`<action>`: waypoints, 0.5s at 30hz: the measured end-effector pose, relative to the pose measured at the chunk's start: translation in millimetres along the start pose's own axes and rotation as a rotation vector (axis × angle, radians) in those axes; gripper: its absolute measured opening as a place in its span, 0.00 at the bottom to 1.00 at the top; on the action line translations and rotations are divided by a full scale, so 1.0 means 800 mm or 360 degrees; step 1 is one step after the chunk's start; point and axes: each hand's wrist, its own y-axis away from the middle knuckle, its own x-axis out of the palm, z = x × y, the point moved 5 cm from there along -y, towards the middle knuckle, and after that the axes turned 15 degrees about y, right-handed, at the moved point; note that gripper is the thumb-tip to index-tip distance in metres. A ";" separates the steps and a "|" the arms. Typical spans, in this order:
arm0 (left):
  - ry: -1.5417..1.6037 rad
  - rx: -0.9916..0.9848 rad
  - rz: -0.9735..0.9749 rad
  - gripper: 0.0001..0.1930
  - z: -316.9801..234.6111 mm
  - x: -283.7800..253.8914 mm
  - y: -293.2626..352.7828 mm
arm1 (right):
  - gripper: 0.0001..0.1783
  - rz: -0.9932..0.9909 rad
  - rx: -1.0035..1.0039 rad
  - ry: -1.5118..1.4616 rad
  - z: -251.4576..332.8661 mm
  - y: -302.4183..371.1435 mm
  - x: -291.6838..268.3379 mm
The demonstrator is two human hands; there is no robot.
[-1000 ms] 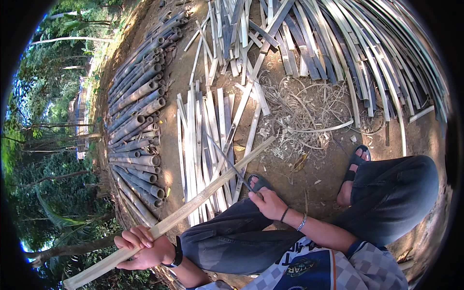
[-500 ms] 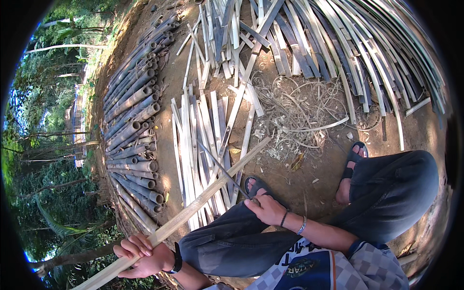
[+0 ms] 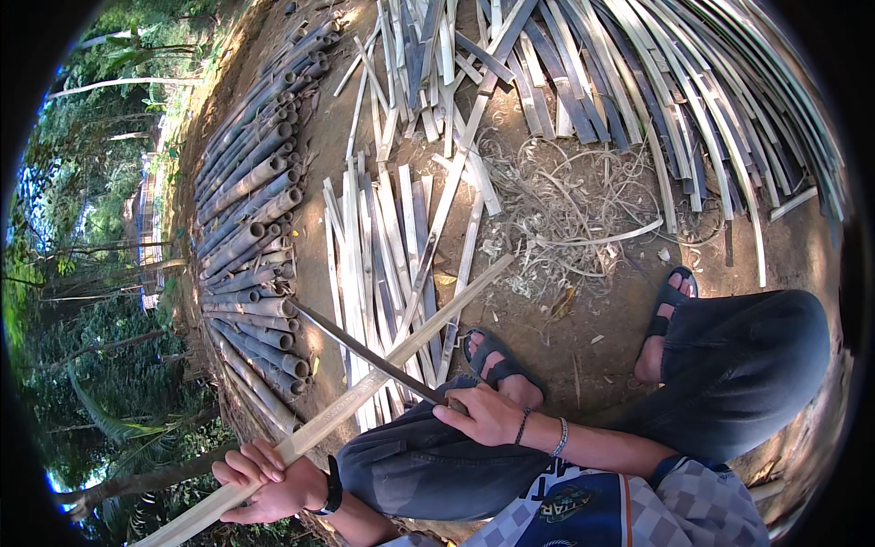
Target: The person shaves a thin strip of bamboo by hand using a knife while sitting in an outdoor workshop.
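Observation:
A long pale bamboo strip (image 3: 443, 319) runs slantwise from the lower left toward the middle of the ground. Near its lower end my left hand (image 3: 269, 479) is wrapped round it, fingers on top. My right hand (image 3: 483, 412) grips the handle of a long-bladed knife (image 3: 355, 346) in front of my bent knee. The dark blade points up and left, crossing over the strip. Whether its edge touches the wood I cannot tell. The strip's far end rests close to a heap of curled shavings (image 3: 556, 205).
Split bamboo slats (image 3: 351, 273) lie in a bundle beyond the strip, with a larger spread of slats (image 3: 674, 100) at the far right. Dark bamboo poles (image 3: 241, 242) are stacked along the left. My sandalled feet (image 3: 501, 365) stand on bare earth; trees rise at the left.
My right hand has moved left and slightly down, bringing the knife farther along the strip toward my left hand. The blade now slants more to the left. My left hand and strip stay nearly still.

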 end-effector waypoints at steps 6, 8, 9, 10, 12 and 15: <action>0.0003 -0.0010 0.0024 0.28 0.002 -0.003 0.000 | 0.28 0.0031 0.0013 0.0091 -0.010 -0.003 -0.011; -0.0010 -0.0004 0.0012 0.29 0.000 -0.004 0.000 | 0.28 0.0078 0.0033 0.0075 -0.006 -0.002 -0.012; -0.0016 -0.0002 0.0005 0.29 -0.001 -0.004 0.000 | 0.28 0.0053 0.0021 0.0027 -0.002 0.001 -0.010; -0.0022 0.0000 -0.0002 0.29 -0.002 -0.004 0.000 | 0.28 0.0029 0.0010 -0.0022 0.006 0.005 -0.003; 0.0018 0.0015 -0.0024 0.29 -0.001 -0.006 0.000 | 0.29 0.0012 0.0029 -0.0141 0.035 0.012 -0.006; 0.0043 -0.0014 0.0052 0.29 -0.001 0.001 0.001 | 0.31 0.0113 -0.0001 0.0018 0.043 0.012 -0.007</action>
